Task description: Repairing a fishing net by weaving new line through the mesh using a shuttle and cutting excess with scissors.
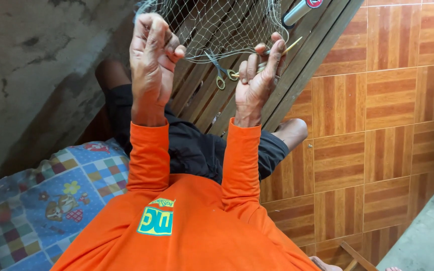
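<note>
Left hand [151,55] is raised, fingers curled together and pinching a strand of the net [217,25] at its lower edge; thumb and forefinger tips meet just beside the mesh. Right hand [257,75] is also up, clenched around a thin yellowish needle [290,47] that pokes out past the fingertips, up and to the right. A small pair of scissors [220,75] hangs from the same hand, loops near the little finger, blades pointing up-left toward the net's edge.

Key relation: the net lies above and between the 2 hands, its bottom cord running roughly level from the left fingertips across to the right fingertips. The left hand is touching it; the right hand's needle tip sits at the net's right margin, contact too fine to tell. The needle's long axis slants, low at the hand, high at the far end.

Outward: orange sleeves [149,155], dark shorts [197,145], wooden slats [297,65] behind the net, brown patterned floor tiles [388,125] on the right, a patchwork cushion [41,200] lower left, grey concrete wall [31,60] upper left.
</note>
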